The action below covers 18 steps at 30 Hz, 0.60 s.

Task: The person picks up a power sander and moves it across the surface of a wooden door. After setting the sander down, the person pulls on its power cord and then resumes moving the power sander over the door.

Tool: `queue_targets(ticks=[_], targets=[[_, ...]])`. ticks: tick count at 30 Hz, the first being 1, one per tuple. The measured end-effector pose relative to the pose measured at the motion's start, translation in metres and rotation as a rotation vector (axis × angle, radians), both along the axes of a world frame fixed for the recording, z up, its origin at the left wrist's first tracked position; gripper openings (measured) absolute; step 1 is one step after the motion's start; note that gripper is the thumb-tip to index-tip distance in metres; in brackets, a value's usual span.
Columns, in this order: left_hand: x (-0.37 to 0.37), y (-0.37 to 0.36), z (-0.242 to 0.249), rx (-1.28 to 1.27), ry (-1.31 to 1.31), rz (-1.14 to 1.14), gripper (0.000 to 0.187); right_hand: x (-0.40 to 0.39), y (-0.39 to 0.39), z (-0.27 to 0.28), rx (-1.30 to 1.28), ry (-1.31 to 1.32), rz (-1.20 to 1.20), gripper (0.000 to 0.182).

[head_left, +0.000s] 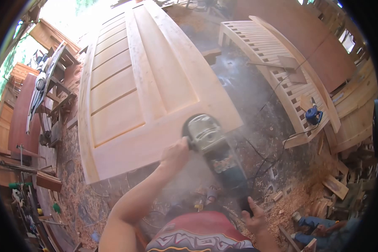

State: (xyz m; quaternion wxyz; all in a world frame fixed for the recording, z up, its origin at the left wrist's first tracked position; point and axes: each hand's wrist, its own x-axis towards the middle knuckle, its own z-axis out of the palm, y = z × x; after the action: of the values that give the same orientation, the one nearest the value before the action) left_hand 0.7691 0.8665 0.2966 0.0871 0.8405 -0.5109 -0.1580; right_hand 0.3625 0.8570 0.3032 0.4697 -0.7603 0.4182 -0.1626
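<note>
A large angle grinder (pixel 216 147) with a round disc rests at the near right corner of a pale wooden panel door (pixel 126 155). My left hand (pixel 176 154) is closed at the side of the grinder's head, apparently on its side handle, which is mostly hidden. Around the dark rear end of the tool my right hand (pixel 255 214) is closed, thumb showing on top. The disc lies mostly hidden under the head, over the door's bottom rail. Pale dust hangs around the tool and blurs it slightly.
To the right stands a slatted wooden bench (pixel 281 71) with a blue power tool (pixel 313 114) on it. A black cord (pixel 262 161) runs over the shaving-strewn floor. Another person's blue-clothed legs (pixel 323 224) are at lower right. Clamps and timber (pixel 27 197) crowd the left.
</note>
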Motion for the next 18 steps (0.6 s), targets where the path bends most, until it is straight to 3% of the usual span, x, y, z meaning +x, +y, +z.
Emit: queue_targets(ticks=[5, 10, 14, 18], targets=[[0.042, 0.098, -0.003, 0.099, -0.020, 0.197, 0.022, 0.054, 0.029, 0.011, 0.053, 0.008, 0.190, 0.057], [0.073, 0.167, 0.010, 0.151, -0.133, 0.334, 0.016, 0.104, 0.044, 0.005, 0.017, -0.101, 0.383, 0.058], [0.073, 0.159, 0.011, 0.022, -0.106, 0.289, 0.013, 0.100, 0.038, 0.006, 0.041, -0.034, 0.379, 0.058], [0.041, 0.084, -0.012, 0.013, -0.080, 0.168, 0.011, 0.047, 0.006, -0.001, -0.010, -0.036, 0.199, 0.061]])
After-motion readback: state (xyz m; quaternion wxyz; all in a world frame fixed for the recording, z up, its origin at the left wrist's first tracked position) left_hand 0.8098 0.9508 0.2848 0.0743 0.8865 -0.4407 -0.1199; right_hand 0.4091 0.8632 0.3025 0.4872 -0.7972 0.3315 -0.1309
